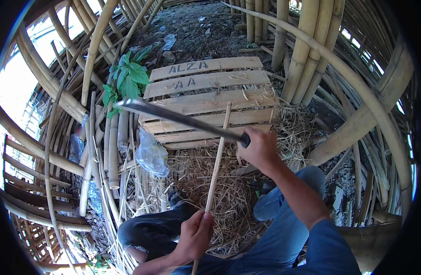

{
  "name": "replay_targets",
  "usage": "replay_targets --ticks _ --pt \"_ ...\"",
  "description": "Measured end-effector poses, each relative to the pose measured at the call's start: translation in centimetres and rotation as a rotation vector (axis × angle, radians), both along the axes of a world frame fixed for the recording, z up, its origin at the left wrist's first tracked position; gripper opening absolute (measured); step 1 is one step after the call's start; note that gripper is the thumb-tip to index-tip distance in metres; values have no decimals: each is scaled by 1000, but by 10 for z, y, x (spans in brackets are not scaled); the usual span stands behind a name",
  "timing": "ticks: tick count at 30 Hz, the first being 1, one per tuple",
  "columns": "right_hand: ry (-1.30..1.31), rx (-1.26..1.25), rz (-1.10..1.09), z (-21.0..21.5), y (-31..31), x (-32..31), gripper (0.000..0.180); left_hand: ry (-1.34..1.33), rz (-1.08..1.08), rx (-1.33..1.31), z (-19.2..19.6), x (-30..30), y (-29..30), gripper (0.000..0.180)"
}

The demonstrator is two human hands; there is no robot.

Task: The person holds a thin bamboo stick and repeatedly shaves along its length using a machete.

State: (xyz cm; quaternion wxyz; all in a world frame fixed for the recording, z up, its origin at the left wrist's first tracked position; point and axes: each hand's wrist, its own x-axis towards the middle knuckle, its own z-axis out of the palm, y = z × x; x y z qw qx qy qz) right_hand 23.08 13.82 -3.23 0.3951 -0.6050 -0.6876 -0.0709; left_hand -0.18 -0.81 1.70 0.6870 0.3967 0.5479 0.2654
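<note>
My left hand is closed around the lower part of a thin bamboo strip, which slants up and away from me. The strip's far end lies over the slats of a wooden crate. My right hand grips the dark handle of a machete. Its long blade points to the left and passes over the strip, near the strip's upper part. Whether the blade touches the strip, I cannot tell.
Pale bamboo shavings cover the ground between my knees. A clear plastic bag lies left of the crate, below a leafy green plant. Bamboo poles stand behind on the right, and a curved pole arches across that side.
</note>
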Motion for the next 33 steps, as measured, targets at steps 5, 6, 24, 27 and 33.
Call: replay_targets --ticks 5,6,24,27,33 --pt "-22 18 131 7 -6 1 11 -36 -24 22 6 -1 -5 27" --pt "-48 23 86 4 0 7 12 -34 -27 25 8 -2 -5 27" --pt "26 120 121 14 -2 7 13 -67 -3 -52 7 -5 -4 27" --pt "-128 148 132 22 1 16 14 -61 -33 -14 11 -6 -8 27" --pt "-20 128 39 8 5 17 13 -15 2 -42 13 -3 -8 27"
